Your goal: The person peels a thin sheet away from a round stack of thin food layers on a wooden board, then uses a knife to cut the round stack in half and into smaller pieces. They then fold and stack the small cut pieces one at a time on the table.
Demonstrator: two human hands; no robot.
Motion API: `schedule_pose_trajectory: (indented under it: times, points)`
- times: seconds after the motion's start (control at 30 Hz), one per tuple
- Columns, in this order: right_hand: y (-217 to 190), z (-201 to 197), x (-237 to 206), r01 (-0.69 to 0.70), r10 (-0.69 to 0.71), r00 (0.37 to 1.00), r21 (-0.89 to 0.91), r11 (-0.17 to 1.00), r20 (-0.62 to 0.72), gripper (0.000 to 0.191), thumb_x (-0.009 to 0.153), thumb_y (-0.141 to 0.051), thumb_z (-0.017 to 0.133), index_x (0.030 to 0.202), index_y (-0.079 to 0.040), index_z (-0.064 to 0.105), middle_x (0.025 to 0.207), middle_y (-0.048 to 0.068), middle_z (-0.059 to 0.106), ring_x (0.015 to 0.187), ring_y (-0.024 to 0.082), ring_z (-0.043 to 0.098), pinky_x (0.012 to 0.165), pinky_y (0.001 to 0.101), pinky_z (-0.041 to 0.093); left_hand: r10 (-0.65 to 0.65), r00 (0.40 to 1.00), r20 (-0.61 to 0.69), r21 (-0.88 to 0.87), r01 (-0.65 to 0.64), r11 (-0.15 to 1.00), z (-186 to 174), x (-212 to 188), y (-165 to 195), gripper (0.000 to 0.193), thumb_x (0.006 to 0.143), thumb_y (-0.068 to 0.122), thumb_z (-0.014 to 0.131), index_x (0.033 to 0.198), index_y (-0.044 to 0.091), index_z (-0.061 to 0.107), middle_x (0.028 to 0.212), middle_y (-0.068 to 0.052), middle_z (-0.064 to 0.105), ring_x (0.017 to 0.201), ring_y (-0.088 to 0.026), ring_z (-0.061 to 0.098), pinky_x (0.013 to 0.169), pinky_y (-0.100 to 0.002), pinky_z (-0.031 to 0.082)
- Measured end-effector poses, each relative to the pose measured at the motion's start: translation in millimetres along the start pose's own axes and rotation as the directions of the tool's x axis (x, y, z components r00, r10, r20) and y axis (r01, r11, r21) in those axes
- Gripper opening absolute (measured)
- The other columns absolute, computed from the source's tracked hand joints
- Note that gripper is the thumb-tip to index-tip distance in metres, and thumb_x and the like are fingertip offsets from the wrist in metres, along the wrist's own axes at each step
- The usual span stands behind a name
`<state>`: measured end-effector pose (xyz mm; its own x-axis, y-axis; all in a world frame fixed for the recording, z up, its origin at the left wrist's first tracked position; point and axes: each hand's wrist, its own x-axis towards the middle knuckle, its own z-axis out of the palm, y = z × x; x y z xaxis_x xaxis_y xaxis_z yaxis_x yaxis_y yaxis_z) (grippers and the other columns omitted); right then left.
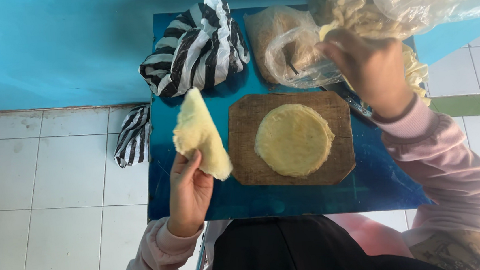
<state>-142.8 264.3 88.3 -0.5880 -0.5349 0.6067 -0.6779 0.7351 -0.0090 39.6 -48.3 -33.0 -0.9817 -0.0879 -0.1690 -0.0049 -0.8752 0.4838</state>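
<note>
Below, a blue table (pixel 326 194) stands on white floor tiles (pixel 53 186).

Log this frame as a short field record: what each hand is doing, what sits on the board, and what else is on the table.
left hand: holds a folded pale flatbread above the blue table
right hand: reaching into a clear plastic bag
wooden board: carries a round flatbread stack
far side of table: striped black-and-white bag
floor: white tiles
</note>
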Motion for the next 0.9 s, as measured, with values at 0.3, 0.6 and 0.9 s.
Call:
schedule_pose_trajectory:
  times: [0.3,0.6,0.9]
  points:
    - [-57.2,-13.6,-42.7,-0.302,0.196,0.935,0.372,0.878,0.296,0.018,0.096,-0.025,0.077,0.099,-0.007,0.076,0.055,0.005,0.060,0.044,0.011,0.055,0.041,0.0314,0.038,0.017,0.998,-0.061,0.043,-0.015,0.999,-0.5,0.1,5.8,0.043,0.105,0.010,0.051,0.147,0.002,0.045,0.141,-0.011,0.059,0.131,-0.021,0.059,0.111,-0.038,0.050]
    - [-42.1,67.7,-84.1,-0.287,0.171,0.923,0.320,0.903,0.344,0.012,0.095,-0.024,0.074,0.100,-0.012,0.073,0.063,0.009,0.066,0.051,0.023,0.065,0.047,0.0372,0.049,-0.052,0.998,-0.032,0.000,0.053,0.999,-4.1,3.2,-1.4,0.039,0.105,0.008,0.051,0.143,0.002,0.046,0.138,-0.011,0.061,0.129,-0.022,0.060,0.111,-0.039,0.050]
    - [-52.0,47.9,-84.4,-0.151,0.143,0.970,0.027,0.988,0.196,0.024,0.095,-0.030,0.076,0.107,-0.010,0.072,0.079,0.008,0.071,0.062,0.025,0.069,0.048,0.0367,0.051,-0.069,0.998,-0.012,0.007,0.069,0.998,0.9,7.3,-6.2,0.043,0.105,0.008,0.053,0.146,0.002,0.045,0.139,-0.011,0.060,0.129,-0.021,0.060,0.111,-0.039,0.050]
